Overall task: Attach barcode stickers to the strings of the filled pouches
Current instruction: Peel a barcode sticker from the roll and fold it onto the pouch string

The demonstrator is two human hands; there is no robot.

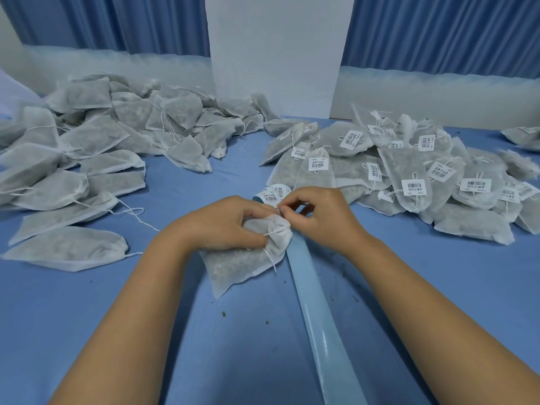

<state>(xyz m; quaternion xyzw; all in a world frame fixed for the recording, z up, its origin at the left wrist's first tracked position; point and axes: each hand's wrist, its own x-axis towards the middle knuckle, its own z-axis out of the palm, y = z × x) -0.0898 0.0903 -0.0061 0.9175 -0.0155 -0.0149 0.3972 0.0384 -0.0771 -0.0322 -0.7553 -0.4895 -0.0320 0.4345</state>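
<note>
Blue tabletop [204, 331], gauzy white pouch [233, 264], thin string [270, 255]

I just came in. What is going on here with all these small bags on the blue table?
A person is labelling filled pouches. The left hand grips one pouch at its gathered neck, and the right hand pinches its string beside the sticker roll. The fingers hide whether a sticker is on yet. The unlabelled pile lies on the left, the labelled pile on the right.
</note>
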